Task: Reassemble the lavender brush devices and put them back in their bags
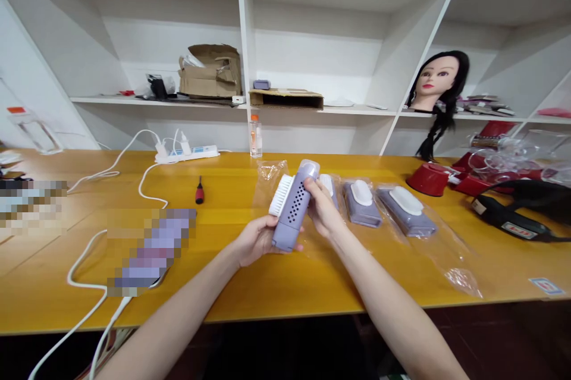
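Observation:
A purple brush-like device (292, 207) with rows of dark round holes and white bristles is held up, tilted, over the table. My left hand (259, 240) grips its lower end, and my right hand (322, 207) wraps around its upper right side. Some fingers are hidden behind it. A clear plastic bag (270, 170) lies behind on the wood. To the right, two similar purple devices with white oval tops, a nearer one (362, 204) and a farther one (407, 212), rest in clear plastic; another is partly hidden behind my right hand.
On the left lie a red and black screwdriver (200, 191), a blurred-out phone (156, 249) with white cables, and a power strip (191, 154). Red machine parts (427, 179) and a black strap (513, 213) are at right. A mannequin head (439, 79) and cardboard boxes (212, 74) sit on the shelf.

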The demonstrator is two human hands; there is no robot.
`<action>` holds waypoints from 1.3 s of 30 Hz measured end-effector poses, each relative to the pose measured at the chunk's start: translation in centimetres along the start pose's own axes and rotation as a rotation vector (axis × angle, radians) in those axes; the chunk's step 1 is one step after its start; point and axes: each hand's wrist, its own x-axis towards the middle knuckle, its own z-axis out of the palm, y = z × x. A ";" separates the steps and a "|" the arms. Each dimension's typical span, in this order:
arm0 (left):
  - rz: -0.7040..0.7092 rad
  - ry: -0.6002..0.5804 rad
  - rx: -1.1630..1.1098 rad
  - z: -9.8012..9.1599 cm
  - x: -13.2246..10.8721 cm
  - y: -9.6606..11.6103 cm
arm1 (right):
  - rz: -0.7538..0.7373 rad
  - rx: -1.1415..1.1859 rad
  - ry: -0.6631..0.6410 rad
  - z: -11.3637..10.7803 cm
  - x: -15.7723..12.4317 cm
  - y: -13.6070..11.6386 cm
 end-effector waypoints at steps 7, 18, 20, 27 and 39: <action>0.316 0.511 0.714 0.8 0.5 -1.4 | -0.109 -0.145 0.327 -0.5 1.1 1.2; 0.410 0.662 0.947 1.0 0.6 -1.8 | -0.208 -0.263 0.100 0.5 -0.2 0.5; 0.460 0.614 0.745 0.8 0.8 -1.6 | -0.161 -0.275 0.013 0.5 -0.4 0.1; 0.495 0.524 0.381 0.6 1.4 -1.8 | 0.229 -0.478 -0.242 0.0 -2.1 -0.1; 0.583 0.359 0.483 0.2 1.3 -2.3 | 0.065 -0.582 -0.531 -2.6 -2.1 1.6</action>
